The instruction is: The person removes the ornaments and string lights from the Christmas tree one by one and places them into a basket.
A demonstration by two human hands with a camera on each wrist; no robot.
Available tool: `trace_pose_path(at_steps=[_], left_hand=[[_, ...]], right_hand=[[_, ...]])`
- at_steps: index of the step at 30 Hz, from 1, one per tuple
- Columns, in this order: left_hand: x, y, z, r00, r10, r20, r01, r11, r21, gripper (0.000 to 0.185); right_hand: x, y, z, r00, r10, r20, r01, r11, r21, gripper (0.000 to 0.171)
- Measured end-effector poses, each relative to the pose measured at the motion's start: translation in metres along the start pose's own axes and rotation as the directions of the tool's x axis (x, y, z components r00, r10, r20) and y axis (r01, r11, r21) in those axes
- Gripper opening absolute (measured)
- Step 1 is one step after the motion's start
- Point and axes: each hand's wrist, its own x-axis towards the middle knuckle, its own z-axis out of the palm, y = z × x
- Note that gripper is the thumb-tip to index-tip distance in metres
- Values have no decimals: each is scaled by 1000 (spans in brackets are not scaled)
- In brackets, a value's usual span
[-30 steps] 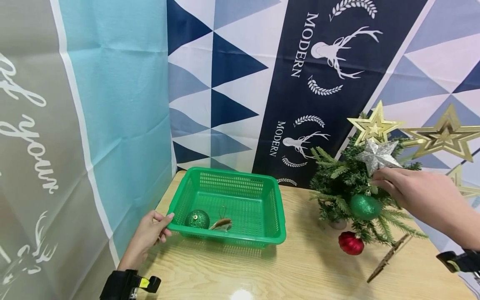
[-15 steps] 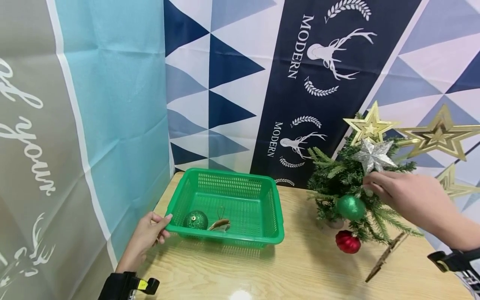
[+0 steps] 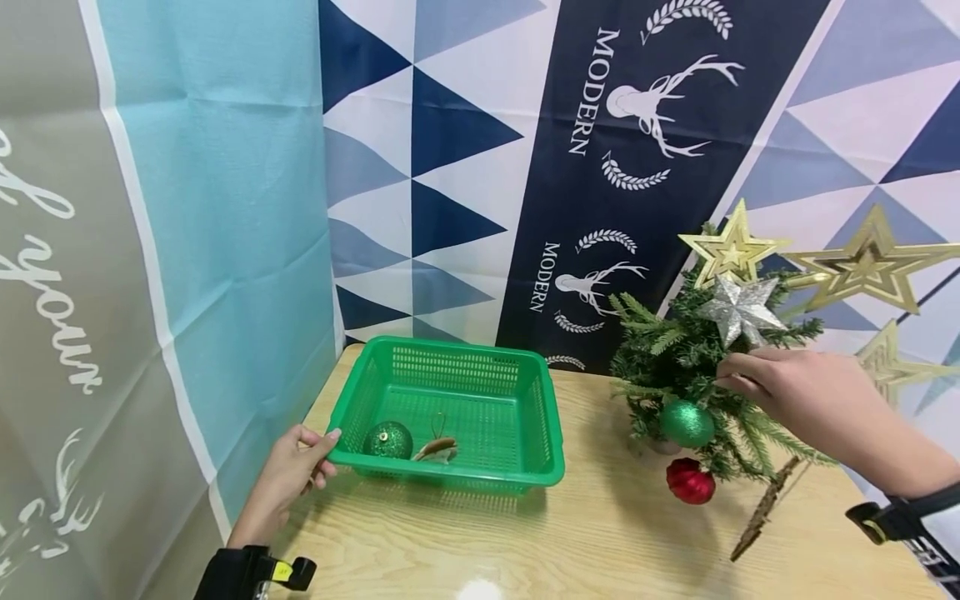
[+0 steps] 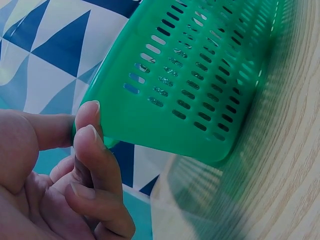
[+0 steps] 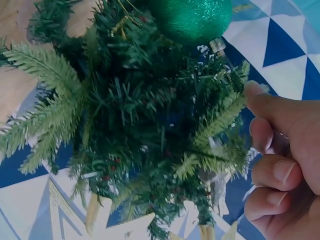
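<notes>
The left hand (image 3: 288,475) pinches the near corner rim of the green basket (image 3: 480,479) to steady it on the surface (image 3: 600,542), while the right hand (image 3: 795,392), fingers curled, pinches at the silver star (image 3: 738,307) hanging on the small tree (image 3: 675,358)

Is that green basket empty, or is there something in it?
Not empty. The green basket holds a glittery green ball and a small brown ornament near its front wall. The left hand grips its corner.
</notes>
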Motion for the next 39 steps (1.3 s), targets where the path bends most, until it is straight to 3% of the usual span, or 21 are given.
trace_pose_path(at_steps=[4,10,17,22,27,33,39], left_hand=[[0,-2,-1,1000,-1,-6,1,1000,0,39],[0,-3,0,1000,-2,-11,2,1000,-3,40],[1,-3,-1,1000,-14,-6,14,1000,0,41],[2,-2,0,1000,-19,-11,19,1000,-7,42],[1,-2,1,1000,-23,-12,23,1000,-12,41],[2,-3,2,1000,-13,1,13,1000,-5,41],[3,-3,1,1000,-7,-6,7,1000,-8,41]], right_hand=[[3,-4,6,1000,-16,-18,16,1000,-1,73],[5,-7,3,998,-11,-66,8,999,-41,78],[9,-8,-2,981,-107,-164,95,993,-76,78],[3,-8,4,991,-32,-130,23,997,-70,83],[-2,-5,14,998,23,-60,-22,1000,13,84],[-4,3,21,994,7,-110,8,991,131,75],[-4,8,22,994,34,-104,-16,987,163,72]])
